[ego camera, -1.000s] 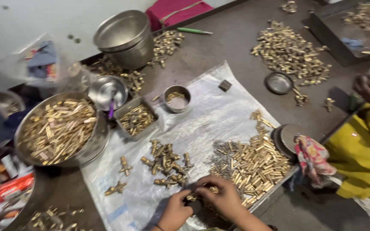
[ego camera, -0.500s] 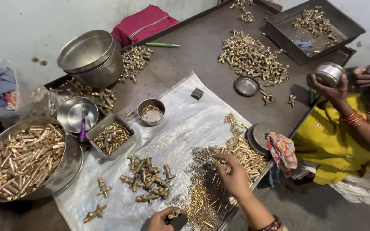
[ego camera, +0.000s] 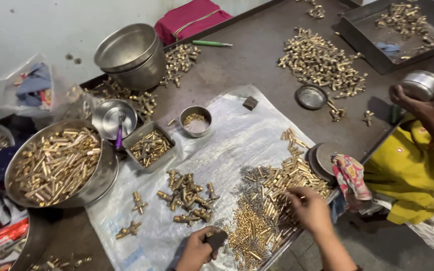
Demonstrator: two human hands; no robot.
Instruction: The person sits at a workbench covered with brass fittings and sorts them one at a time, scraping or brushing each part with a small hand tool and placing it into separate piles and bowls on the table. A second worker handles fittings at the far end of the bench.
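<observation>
Across our dark worktable lies a plastic sheet strewn with brass pieces. Our left hand, at six o'clock, is curled around a dark tool, while our right hand, at four o'clock, reaches with fingers bent into the brass tubes, touching them.

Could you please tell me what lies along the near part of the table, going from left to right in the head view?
Large bowl of brass tubes → small rectangular tray → cluster of brass fittings → left hand → right hand → patterned cloth.
</observation>
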